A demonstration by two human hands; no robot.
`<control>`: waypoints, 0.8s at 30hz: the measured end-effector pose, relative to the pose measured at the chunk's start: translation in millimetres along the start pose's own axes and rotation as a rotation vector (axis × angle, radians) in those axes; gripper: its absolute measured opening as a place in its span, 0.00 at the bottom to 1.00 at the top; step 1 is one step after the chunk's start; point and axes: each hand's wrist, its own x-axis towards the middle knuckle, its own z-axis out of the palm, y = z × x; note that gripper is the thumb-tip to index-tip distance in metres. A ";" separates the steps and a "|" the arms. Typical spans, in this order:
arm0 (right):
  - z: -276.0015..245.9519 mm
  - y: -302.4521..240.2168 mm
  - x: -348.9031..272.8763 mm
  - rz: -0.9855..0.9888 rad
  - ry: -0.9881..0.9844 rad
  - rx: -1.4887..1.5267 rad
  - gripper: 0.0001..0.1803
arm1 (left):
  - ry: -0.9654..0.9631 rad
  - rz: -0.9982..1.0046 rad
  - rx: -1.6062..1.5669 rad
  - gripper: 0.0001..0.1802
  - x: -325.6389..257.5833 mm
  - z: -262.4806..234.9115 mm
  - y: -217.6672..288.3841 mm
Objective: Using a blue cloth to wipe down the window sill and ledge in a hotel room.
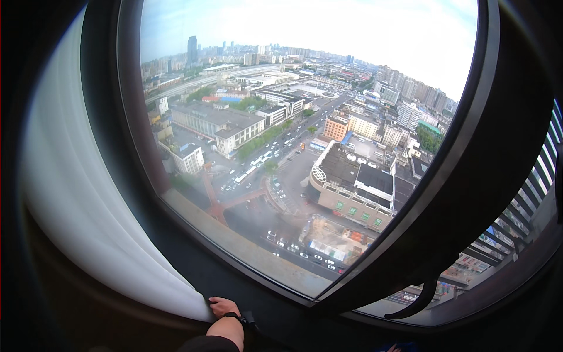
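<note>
My left hand (223, 307) reaches in from the lower edge, with a dark band around its wrist. Its fingers are curled at the lower right edge of a long white curtain (105, 217), which hangs in soft folds down the left side. A skin-coloured sliver, perhaps part of my right hand (394, 348), shows at the bottom edge beside something dark blue. Too little of it is in the picture to make out its fingers.
A large window (275, 287) in a dark frame fills the middle, with city streets and buildings far below. To the right, a narrower pane has a curved dark handle (419, 305) and slatted bars (516, 214) beyond it. Dark wall surrounds the frame.
</note>
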 end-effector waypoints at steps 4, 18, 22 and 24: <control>-2.8 -9.0 -9.0 -0.084 -0.016 0.064 0.32 | 0.039 0.012 0.007 0.36 -0.1 -2.7 0.7; -11.4 42.0 15.4 -0.131 0.081 0.167 0.30 | 0.121 0.002 -0.064 0.36 -8.3 -8.7 7.3; -17.5 42.1 16.7 -0.086 0.076 0.130 0.29 | 0.067 -0.013 0.030 0.36 -3.5 -13.6 6.9; -20.6 25.3 17.4 0.009 0.021 0.048 0.30 | 0.056 -0.006 0.021 0.36 -0.7 -10.8 4.8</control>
